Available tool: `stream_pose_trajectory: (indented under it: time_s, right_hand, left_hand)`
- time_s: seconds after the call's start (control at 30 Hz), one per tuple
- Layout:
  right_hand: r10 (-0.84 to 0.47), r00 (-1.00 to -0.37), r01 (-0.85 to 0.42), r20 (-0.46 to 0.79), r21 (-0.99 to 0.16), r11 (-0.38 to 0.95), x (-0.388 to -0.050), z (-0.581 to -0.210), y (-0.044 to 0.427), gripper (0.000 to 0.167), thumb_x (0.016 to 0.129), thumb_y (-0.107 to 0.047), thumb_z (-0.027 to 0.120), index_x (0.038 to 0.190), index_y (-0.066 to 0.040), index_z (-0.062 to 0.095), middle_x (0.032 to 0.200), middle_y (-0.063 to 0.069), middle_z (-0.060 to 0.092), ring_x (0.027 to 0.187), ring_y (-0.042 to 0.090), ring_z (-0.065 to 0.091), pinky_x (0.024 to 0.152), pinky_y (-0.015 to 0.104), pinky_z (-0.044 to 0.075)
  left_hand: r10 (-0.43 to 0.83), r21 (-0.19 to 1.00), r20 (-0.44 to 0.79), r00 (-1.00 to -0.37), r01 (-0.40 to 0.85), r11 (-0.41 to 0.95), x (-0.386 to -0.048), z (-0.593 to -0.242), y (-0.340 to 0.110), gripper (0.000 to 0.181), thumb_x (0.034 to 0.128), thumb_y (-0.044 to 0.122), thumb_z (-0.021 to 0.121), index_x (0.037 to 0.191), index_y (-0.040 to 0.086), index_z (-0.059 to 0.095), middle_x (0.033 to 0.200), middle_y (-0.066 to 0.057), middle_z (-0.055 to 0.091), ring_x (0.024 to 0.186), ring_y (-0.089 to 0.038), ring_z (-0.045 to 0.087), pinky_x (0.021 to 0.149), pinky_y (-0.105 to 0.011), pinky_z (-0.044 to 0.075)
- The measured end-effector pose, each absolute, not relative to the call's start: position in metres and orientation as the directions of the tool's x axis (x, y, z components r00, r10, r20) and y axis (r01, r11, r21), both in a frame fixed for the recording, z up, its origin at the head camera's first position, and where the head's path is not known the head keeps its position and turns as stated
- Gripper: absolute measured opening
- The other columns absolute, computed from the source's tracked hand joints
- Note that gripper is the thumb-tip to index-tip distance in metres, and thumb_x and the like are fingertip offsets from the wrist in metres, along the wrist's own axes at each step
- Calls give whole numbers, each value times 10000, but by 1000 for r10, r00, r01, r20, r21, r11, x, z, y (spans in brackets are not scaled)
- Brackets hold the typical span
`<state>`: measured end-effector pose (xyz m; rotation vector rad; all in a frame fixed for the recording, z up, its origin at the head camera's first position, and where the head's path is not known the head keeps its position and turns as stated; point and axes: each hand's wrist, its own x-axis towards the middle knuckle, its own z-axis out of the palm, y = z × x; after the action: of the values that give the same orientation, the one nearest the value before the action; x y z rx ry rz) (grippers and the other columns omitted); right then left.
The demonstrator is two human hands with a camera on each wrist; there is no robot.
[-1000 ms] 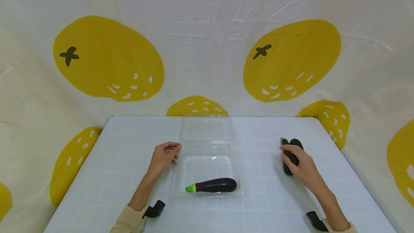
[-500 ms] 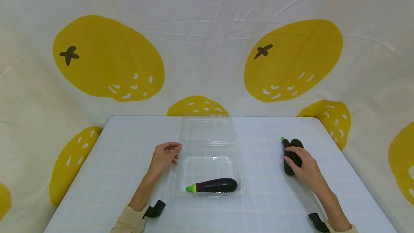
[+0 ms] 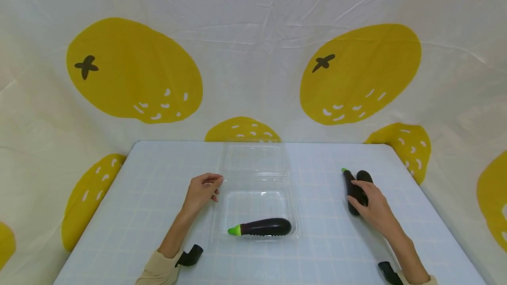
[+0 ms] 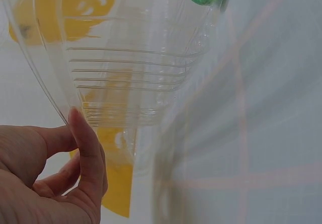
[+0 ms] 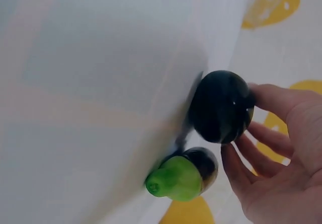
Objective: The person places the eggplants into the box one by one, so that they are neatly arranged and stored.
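Note:
A clear plastic clamshell container [image 3: 253, 203] lies unfolded mid-table, its lid away from me. One eggplant [image 3: 266, 227], green stem to the left, lies in its near part. My left hand [image 3: 201, 193] pinches the container's left rim between thumb and fingers, plain in the left wrist view. At the right, two eggplants lie side by side. My right hand [image 3: 371, 206] grips the left eggplant [image 3: 348, 181], thumb on its outer side and fingers on the other. Its round end [image 5: 221, 108] faces the right wrist camera. Beside it, the other eggplant [image 3: 364, 175] points its green stem [image 5: 178, 181] toward me.
The white table [image 3: 166, 162] carries a faint grid pattern. A pale cloth [image 3: 253, 56] with large yellow fruit prints hangs behind and around it. Black wrist mounts [image 3: 191, 255] stick out from both beige sleeves.
My right thumb and fingers have closed in on the left eggplant of the pair. Its stem end has swung slightly left, away from its neighbour. The left hand stays at the container's rim.

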<state>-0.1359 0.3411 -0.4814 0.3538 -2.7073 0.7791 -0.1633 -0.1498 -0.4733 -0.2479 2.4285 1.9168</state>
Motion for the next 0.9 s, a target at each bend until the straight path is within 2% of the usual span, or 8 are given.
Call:
stream_pose_trajectory:
  time_s: [0.2,0.53,0.67,0.9]
  right_hand:
    - [-143,-949,-265,282,-461,847,-135,-478,337,504,895,-92,797,1312,92,582,1314,348,542,1176,541,539,951,707,457]
    - [-119,-978,-181,171,-418,890,-135,-474,335,604,914,-238,794,1352,107,560,1360,378,534,1227,571,513,972,700,442]
    - [-112,-983,-165,148,-428,888,-136,-473,333,601,913,-220,788,1363,101,553,1373,381,527,1234,564,514,984,699,438]
    - [-106,-983,-161,147,-438,885,-135,-470,328,584,895,-176,795,1373,65,562,1356,343,552,1109,479,598,918,659,492]
  left_hand:
    - [-106,961,-132,-986,-154,228,-164,-473,-149,248,990,154,708,1173,-13,708,1015,-219,692,667,-195,608,560,-232,562]
    - [-110,962,-127,-986,-150,230,-163,-474,-149,244,994,160,704,1169,-10,709,1008,-214,685,662,-193,600,559,-232,559]
    - [-114,958,-133,-985,-157,241,-163,-474,-148,252,993,171,707,1175,-5,707,1028,-199,689,665,-193,605,566,-234,563]
    - [-118,956,-132,-984,-158,248,-164,-474,-148,250,989,174,713,1169,1,712,1020,-198,693,652,-197,611,573,-234,565]
